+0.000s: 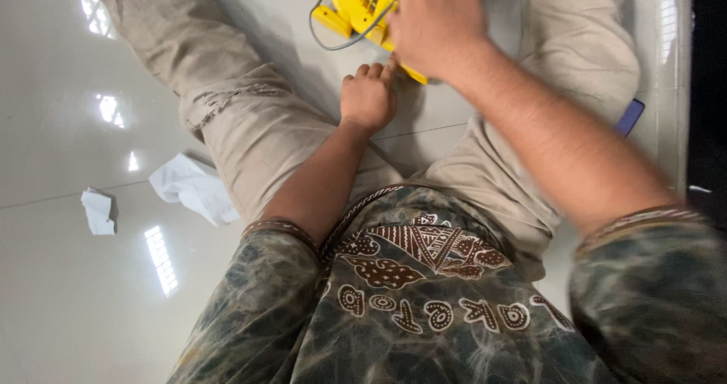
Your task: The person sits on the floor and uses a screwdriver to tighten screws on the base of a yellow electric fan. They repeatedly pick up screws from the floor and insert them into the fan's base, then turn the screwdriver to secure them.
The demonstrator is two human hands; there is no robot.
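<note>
the right hand lay flat on the yellow fan, fingers together. the left hand, fingers curled shut, touched the fan's edge on the floor.

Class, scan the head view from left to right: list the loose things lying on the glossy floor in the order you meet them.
Small crumpled white paper → larger crumpled white paper → yellow plastic fan with grey cord → blue flat object beside the leg.
</note>
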